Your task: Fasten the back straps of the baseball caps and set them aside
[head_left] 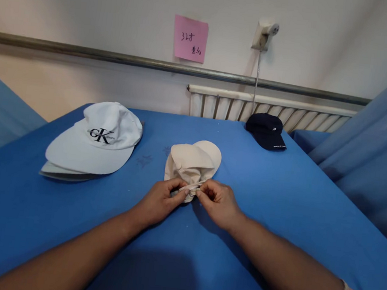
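A beige baseball cap (192, 156) lies in the middle of the blue-covered table, its brim pointing away to the upper right and its back strap towards me. My left hand (164, 200) pinches the strap side of the cap between thumb and fingers. From the right, my right hand (220, 204) is closed on the strap's other part, thumb and forefinger together. Between the two hands a small metal buckle (192, 193) shows in part. The fingertips hide the strap's end.
White caps (111, 126) with black letters lie stacked at the left. A navy cap (267, 130) sits at the far right of the blue table (258, 250). Behind are a radiator (226, 107), a metal rail (119, 57) and a pink note (191, 37). Blue curtains (383, 134) hang at both sides.
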